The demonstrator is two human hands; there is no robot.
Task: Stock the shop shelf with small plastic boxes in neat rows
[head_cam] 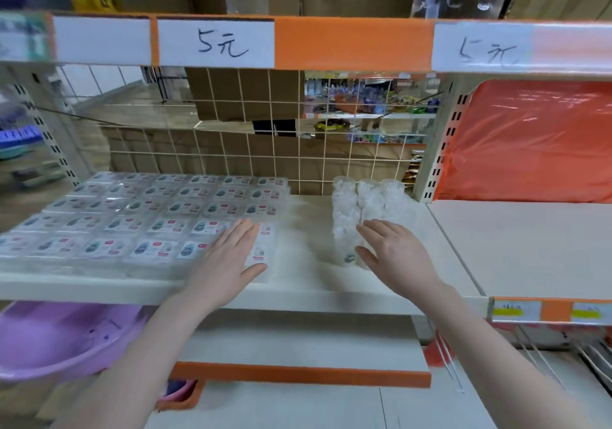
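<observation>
Cream shop shelf (298, 291) backed by wire grid (265, 137). On its left half, small plastic boxes (159, 226) lying flat in about five rows, labels up, long sides across; exact count unclear. Left hand (228, 263) flat, fingers together, pressing front-right box. Right hand (394, 256) spread, touching three rows of clear tubs (361, 203).

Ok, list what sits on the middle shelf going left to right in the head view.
Rows of small plastic boxes → left hand → bare shelf board → clear round tubs → right hand.
</observation>
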